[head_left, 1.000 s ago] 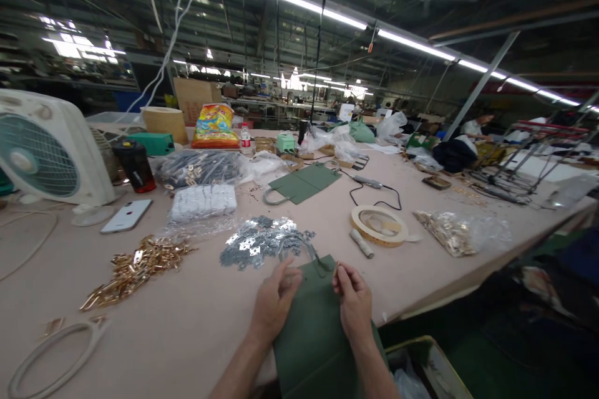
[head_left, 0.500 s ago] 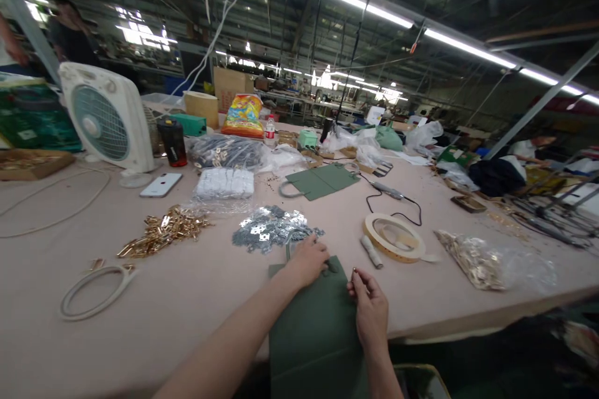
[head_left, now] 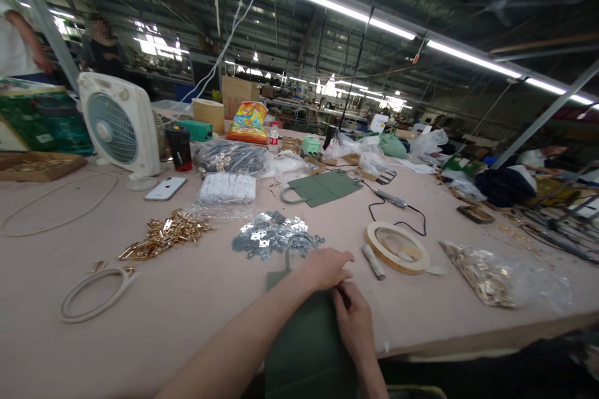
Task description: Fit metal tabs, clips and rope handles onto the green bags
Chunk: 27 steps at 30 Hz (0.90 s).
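Note:
A dark green panel [head_left: 304, 349] with a grey-green loop handle [head_left: 289, 250] lies at the table's front edge, partly under my arms. My left hand [head_left: 327, 268] is over the panel's upper right part, fingers bent and pointing right; what lies under them is hidden. Just below it, my right hand [head_left: 353, 312] touches it with thumb and fingers pinched together at the panel's right side. Whatever is in that pinch is too small to make out. Beyond the handle lies a heap of silver metal plates [head_left: 266, 234].
Gold hardware [head_left: 173, 235] and a strap loop [head_left: 96, 296] lie left. A tape roll [head_left: 397, 248], a wrapped stick [head_left: 373, 262] and a bag of metal parts [head_left: 486, 274] are right. Farther back are a second green panel [head_left: 322, 187], a phone [head_left: 165, 188] and a fan [head_left: 116, 124].
My right hand has moved left and in against my left hand, which has shifted slightly right over the panel. The camera view has shifted a little.

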Each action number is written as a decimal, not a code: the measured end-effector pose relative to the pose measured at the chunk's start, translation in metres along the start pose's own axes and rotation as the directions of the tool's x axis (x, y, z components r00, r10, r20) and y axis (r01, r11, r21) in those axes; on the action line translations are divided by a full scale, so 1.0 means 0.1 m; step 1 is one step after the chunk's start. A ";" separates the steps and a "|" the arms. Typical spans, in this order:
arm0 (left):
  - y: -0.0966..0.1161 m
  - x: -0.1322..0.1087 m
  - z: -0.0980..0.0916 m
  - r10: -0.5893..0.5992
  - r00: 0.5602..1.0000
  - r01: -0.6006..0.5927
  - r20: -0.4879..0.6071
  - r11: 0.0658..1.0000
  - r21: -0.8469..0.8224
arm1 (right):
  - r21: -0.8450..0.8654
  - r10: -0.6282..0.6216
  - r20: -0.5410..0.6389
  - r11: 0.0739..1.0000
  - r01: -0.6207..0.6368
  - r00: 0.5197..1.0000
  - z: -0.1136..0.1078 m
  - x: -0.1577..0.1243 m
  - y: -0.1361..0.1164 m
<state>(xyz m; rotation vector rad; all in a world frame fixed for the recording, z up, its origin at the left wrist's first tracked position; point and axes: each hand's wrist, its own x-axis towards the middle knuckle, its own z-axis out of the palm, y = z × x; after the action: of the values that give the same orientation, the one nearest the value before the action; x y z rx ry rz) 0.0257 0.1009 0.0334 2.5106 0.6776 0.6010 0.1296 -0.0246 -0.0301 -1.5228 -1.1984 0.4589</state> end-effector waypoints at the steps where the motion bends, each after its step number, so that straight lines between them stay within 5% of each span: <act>1: 0.04 -0.01 0.02 -0.035 0.999 0.034 -0.020 0.999 -0.040 | -0.021 0.001 -0.016 1.000 -0.002 1.000 0.00 0.02 0.00; 7: -0.04 -0.19 0.02 -0.270 0.956 0.239 -0.118 0.944 -0.226 | -0.026 0.108 -0.068 0.994 -0.110 0.992 -0.08 0.19 0.09; 11: -0.17 -0.50 -0.07 -0.405 0.896 0.376 -0.183 0.910 -0.172 | -0.038 0.123 -0.071 0.991 -0.126 0.990 -0.09 0.23 0.15; 15: -0.10 -0.70 -0.08 -0.441 0.886 0.446 -0.140 0.895 0.001 | -0.066 0.117 -0.052 0.991 -0.120 0.992 -0.05 0.22 0.18; 20: 0.07 -0.58 -0.02 -0.513 0.857 0.508 -0.038 0.832 0.222 | -0.130 0.062 -0.060 0.989 -0.070 0.996 -0.03 0.19 0.19; 27: -0.04 -0.44 0.07 -0.526 0.850 0.523 -0.036 0.834 0.173 | -0.167 0.047 -0.075 0.984 -0.059 0.996 -0.01 0.19 0.21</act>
<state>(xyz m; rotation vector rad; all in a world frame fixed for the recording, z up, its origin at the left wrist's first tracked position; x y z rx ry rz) -0.0066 0.0776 0.0129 2.3152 1.4074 0.3288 0.1473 -0.0062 -0.0424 -1.7054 -1.1676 0.3427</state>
